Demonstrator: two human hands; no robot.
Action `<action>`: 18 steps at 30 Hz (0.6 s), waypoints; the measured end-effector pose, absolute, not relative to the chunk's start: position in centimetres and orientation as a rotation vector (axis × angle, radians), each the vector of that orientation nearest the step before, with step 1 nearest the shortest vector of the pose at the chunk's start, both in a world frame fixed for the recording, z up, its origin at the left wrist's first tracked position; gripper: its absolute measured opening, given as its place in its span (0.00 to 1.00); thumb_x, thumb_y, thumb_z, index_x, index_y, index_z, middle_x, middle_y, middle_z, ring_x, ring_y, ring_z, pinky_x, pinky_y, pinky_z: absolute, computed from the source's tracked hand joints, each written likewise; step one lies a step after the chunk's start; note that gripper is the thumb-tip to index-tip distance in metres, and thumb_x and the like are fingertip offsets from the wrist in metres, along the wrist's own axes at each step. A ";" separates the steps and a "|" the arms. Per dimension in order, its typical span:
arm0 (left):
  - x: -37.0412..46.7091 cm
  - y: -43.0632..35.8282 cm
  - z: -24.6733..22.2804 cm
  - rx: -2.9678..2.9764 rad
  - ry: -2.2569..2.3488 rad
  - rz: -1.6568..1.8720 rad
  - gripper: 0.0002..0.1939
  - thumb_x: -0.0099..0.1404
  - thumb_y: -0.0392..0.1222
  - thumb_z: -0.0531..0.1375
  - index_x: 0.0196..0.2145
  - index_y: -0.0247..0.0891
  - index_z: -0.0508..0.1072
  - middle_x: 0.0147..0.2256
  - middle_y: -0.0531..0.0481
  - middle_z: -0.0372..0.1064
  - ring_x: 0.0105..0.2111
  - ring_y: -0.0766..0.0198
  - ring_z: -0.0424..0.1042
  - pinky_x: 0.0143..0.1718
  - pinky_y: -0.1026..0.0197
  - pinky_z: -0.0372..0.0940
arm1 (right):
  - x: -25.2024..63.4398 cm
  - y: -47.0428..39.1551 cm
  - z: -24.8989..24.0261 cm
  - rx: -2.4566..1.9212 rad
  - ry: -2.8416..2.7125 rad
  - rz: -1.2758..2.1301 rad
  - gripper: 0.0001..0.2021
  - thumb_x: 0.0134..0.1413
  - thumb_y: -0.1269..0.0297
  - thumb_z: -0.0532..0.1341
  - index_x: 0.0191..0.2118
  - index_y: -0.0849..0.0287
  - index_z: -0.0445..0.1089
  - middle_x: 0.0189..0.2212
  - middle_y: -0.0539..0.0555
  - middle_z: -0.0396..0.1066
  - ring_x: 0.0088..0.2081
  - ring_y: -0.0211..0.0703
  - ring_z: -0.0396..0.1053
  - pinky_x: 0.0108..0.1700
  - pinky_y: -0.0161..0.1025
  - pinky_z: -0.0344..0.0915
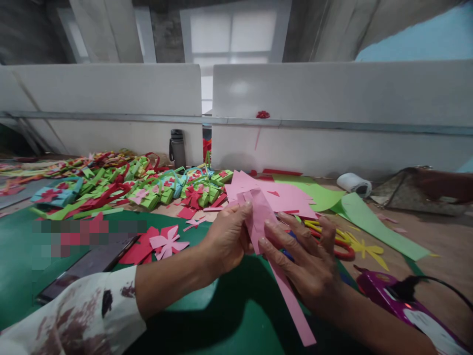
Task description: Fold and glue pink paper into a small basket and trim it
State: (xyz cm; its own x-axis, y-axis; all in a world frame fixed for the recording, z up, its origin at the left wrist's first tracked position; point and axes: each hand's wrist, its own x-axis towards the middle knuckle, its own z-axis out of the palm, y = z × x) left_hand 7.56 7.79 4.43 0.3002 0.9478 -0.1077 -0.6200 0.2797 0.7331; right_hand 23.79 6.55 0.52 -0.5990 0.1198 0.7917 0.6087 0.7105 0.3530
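Now both hands pinch pink paper strip [258, 217]: left hand [227, 239] at 9 o'clock, right hand [306, 259] at 3; strip runs 11 to 5 over green mat [229, 320]; scissors [338, 246] beyond right fingers

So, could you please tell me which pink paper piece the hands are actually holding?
The folded pink strip, pinched between left hand and right hand; the pink sheets and pink flower cut-out lie untouched.
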 end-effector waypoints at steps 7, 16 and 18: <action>7.6 7.8 5.0 0.640 0.693 1.133 0.07 0.63 0.39 0.54 0.35 0.35 0.70 0.27 0.49 0.70 0.22 0.65 0.69 0.18 0.66 0.59 | 23.9 6.4 0.2 -0.548 -2.161 -0.771 0.12 0.58 0.73 0.55 0.45 0.60 0.71 0.48 0.61 0.72 0.57 0.60 0.60 0.58 0.67 0.38; 7.2 8.3 4.7 0.683 0.700 1.156 0.08 0.64 0.40 0.53 0.34 0.36 0.70 0.25 0.51 0.69 0.20 0.65 0.68 0.18 0.65 0.60 | 23.9 6.0 0.6 -0.568 -2.212 -0.719 0.13 0.58 0.75 0.54 0.45 0.58 0.71 0.48 0.56 0.73 0.58 0.55 0.59 0.61 0.64 0.35; 7.1 8.4 4.7 0.709 0.679 1.176 0.07 0.64 0.40 0.53 0.35 0.36 0.70 0.26 0.51 0.69 0.22 0.65 0.69 0.20 0.64 0.63 | 23.9 5.9 1.1 -0.610 -2.221 -0.617 0.16 0.57 0.77 0.51 0.45 0.57 0.70 0.48 0.54 0.73 0.57 0.54 0.61 0.60 0.64 0.36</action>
